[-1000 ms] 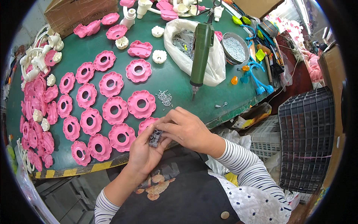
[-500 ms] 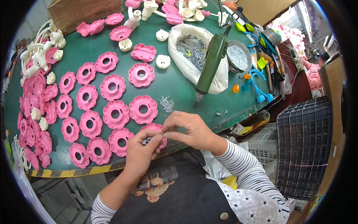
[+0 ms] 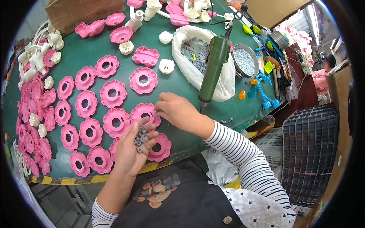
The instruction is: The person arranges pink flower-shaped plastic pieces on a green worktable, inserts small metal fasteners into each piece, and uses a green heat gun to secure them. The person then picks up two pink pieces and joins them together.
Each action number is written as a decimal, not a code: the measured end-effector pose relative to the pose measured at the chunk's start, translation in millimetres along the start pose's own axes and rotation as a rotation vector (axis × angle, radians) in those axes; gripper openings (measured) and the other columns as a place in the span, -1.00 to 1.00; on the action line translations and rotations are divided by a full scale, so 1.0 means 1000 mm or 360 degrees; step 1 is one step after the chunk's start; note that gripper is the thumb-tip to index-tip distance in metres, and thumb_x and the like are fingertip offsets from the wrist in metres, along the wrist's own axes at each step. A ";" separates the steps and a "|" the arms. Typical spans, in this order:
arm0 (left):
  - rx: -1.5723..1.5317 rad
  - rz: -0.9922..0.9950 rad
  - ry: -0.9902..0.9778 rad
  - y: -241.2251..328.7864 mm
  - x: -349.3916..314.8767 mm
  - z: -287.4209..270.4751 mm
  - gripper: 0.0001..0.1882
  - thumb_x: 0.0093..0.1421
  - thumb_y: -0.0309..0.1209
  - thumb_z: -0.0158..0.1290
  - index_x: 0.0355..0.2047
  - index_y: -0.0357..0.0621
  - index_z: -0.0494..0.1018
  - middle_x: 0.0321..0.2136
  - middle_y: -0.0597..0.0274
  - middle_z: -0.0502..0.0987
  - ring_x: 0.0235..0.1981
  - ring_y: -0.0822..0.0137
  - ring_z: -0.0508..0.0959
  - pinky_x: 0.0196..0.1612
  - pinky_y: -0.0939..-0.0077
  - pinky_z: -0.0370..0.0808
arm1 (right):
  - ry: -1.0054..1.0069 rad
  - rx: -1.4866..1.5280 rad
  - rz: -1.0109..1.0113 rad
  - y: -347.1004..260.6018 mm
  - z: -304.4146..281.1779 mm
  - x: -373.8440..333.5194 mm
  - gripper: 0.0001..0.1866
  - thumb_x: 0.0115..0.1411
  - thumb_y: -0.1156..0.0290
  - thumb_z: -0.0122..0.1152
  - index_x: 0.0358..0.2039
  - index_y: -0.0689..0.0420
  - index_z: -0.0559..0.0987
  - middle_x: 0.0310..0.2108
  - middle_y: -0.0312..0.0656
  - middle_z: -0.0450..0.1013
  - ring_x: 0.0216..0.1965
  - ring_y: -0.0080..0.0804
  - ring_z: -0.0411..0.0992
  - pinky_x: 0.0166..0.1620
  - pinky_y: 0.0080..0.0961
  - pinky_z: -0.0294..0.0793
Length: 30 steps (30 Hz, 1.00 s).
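Grey blocky plastic clips (image 3: 140, 138), likely light, stiff, best side-pinched, rest in my near, half-curled left hand (image 3: 131, 148); I cannot tell if my right hand (image 3: 178, 113), at a pink scalloped ring (image 3: 135, 114), grips anything.

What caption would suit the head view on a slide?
Left hand cupping small grey parts, right hand at a pink flower-shaped ring, green power tool beyond.

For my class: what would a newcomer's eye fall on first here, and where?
Rows of pink flower-shaped rings across the green table would probably catch the eye first. Next, to their right, comes the dark green power tool, nose down, overlapping the open white bag in view. Near the table's front edge, the left hand cups small grey pieces.
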<state>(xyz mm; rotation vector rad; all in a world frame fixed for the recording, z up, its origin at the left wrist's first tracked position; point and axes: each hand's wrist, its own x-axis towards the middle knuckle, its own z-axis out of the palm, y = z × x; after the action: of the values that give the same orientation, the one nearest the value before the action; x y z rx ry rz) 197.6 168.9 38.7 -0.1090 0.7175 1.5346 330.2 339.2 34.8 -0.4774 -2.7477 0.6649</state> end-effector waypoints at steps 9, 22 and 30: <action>-0.0207 -0.0058 -0.0020 -0.002 0.004 0.009 -0.58 0.47 -0.37 -0.27 0.15 -0.53 0.25 0.05 -0.21 0.45 0.12 -0.06 0.51 0.19 0.01 0.51 | 0.0088 0.0408 -0.0123 -0.017 -0.012 0.001 -0.79 0.09 0.44 0.32 -0.24 0.15 0.60 -0.34 -0.14 0.36 -0.24 -0.13 0.42 -0.20 -0.26 0.50; 0.0482 -0.0271 0.0064 -0.022 -0.039 0.010 -0.78 0.39 -0.34 0.05 -0.07 -0.22 0.48 -0.34 0.22 0.56 -0.37 0.44 0.56 -0.41 0.60 0.50 | -0.0168 0.0185 -0.0383 -0.045 -0.042 -0.043 -0.75 -0.06 0.46 0.32 -0.30 0.14 0.56 -0.36 -0.18 0.33 -0.31 -0.21 0.38 -0.26 -0.35 0.47; 0.0184 -0.0563 -0.0194 -0.032 -0.059 -0.012 -0.77 0.40 -0.41 0.04 -0.03 -0.30 0.51 -0.34 0.20 0.57 -0.43 0.44 0.55 -0.44 0.68 0.44 | -0.0384 0.1625 0.0377 -0.065 -0.029 -0.082 -0.76 0.18 0.47 0.37 -0.13 0.17 0.62 -0.29 -0.23 0.46 -0.28 -0.40 0.47 -0.19 -0.51 0.46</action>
<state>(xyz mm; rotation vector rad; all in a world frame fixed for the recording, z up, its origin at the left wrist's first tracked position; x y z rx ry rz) 230.7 109.6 46.3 -0.0517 0.6494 1.1498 398.6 265.2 75.7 -0.4709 -2.1178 2.0950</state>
